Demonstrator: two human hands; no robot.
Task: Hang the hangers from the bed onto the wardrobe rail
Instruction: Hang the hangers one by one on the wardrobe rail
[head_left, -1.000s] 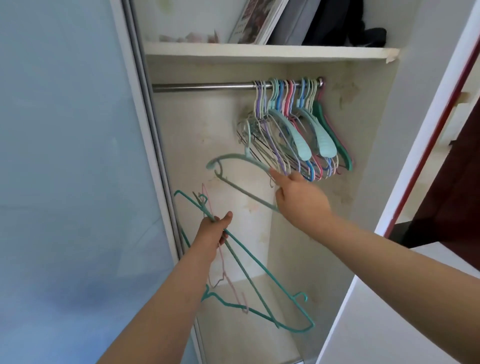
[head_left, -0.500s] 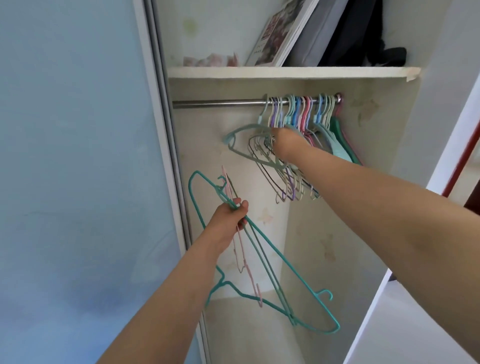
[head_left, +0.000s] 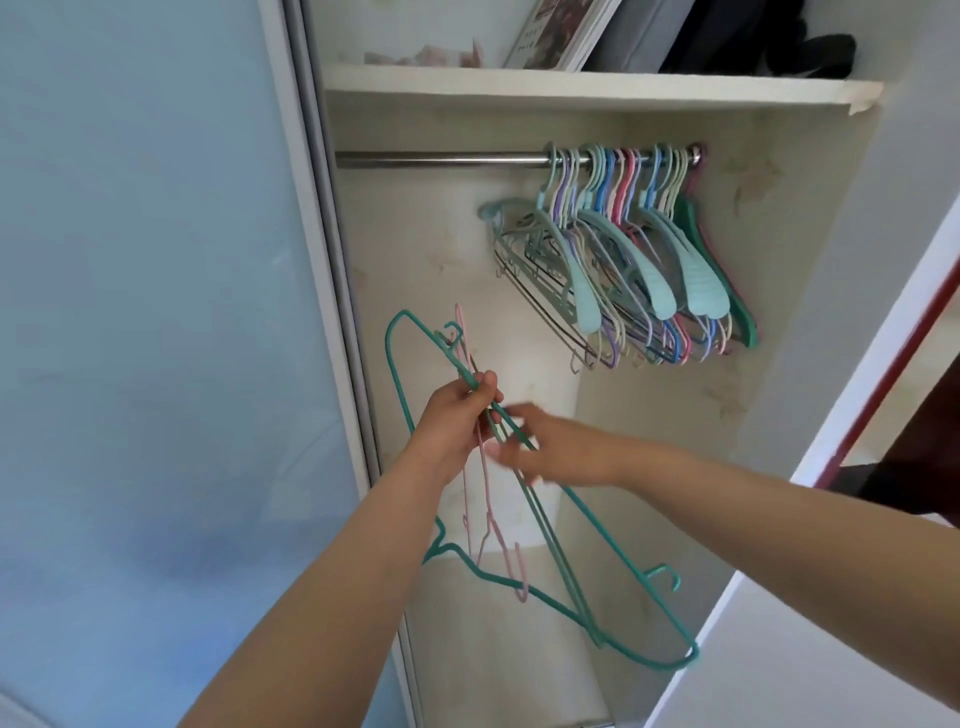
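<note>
With left hand (head_left: 453, 415) gripping the hanger bundle (head_left: 545, 525) below the wardrobe rail (head_left: 441, 158), pinch one teal wire with right hand (head_left: 550, 449), separate, lift onto bare rail left of hung hangers (head_left: 634, 270).

The wardrobe rail (head_left: 441, 158) is bare metal, smooth with a dull brushed sheen. At its 3 o'clock end, the hung hangers (head_left: 649, 270) look like matt pastel plastic with ribbed shoulder pads, mixed with thin coated wire ones. The teal hangers (head_left: 587, 519) gripped by the left hand (head_left: 452, 421) are slim wire with a smooth, slightly glossy coating; the pink hanger (head_left: 488, 499) among them seems the same, though it is blurred. The wardrobe wall (head_left: 431, 249) is pale matt laminate, blotched and stained. At 9 o'clock, the sliding door (head_left: 145, 312) is frosted, satin-smooth glass in a painted frame.
</note>
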